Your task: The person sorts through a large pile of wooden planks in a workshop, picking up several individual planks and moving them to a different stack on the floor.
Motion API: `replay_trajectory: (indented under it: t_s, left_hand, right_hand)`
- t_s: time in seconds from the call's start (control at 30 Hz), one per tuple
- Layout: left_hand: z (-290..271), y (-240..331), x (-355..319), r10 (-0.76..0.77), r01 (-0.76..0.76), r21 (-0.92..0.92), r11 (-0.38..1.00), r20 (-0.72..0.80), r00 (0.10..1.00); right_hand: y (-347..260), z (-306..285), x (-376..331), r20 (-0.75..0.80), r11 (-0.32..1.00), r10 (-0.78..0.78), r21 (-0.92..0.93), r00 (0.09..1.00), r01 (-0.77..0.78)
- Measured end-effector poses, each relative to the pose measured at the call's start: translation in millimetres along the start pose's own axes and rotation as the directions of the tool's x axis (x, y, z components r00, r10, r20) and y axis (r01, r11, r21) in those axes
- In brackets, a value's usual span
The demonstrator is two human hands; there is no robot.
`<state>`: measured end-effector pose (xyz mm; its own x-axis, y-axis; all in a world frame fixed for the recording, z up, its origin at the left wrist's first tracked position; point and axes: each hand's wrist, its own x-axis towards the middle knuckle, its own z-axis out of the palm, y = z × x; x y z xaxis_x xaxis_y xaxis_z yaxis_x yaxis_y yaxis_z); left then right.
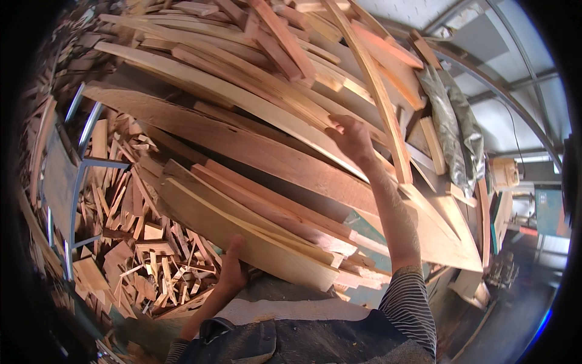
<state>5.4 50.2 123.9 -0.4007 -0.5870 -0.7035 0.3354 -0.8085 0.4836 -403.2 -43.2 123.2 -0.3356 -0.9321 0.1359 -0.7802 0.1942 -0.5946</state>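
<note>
A large stack of long wooden planks (242, 145) fills the middle of the view, slanting from upper left to lower right. My right hand (350, 138) reaches up and grips the edge of a pale plank (254, 100) high in the stack. My left hand (233, 267) presses against the underside of a light-coloured plank (242, 233) at the bottom of the stack, fingers curled round its lower edge. Both forearms come up from the lower edge, the right one in a striped sleeve.
Left of the stack lies a heap of short wood offcuts (151, 249) beside a grey metal frame (82, 176). A crumpled plastic sheet (451, 127) hangs at the right. Beyond it are a curved metal roof frame (503, 91) and a dark workshop floor (521, 303).
</note>
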Motion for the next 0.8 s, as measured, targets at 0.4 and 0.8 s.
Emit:
replay_trajectory:
  t_s: [0.4, 0.8]
  left_hand:
    - [-5, 4, -4, -0.074, 0.077, 0.028, 0.997, -0.086, 0.994]
    - [-28, -11, 8, -0.059, 0.07, 0.115, 0.991, -0.097, 0.994]
  right_hand:
    - [10, 76, 174, -0.311, 0.981, -0.017, -0.191, 0.95, -0.045]
    - [-35, 51, 196, -0.026, 0.933, 0.141, -0.33, 0.99, -0.142]
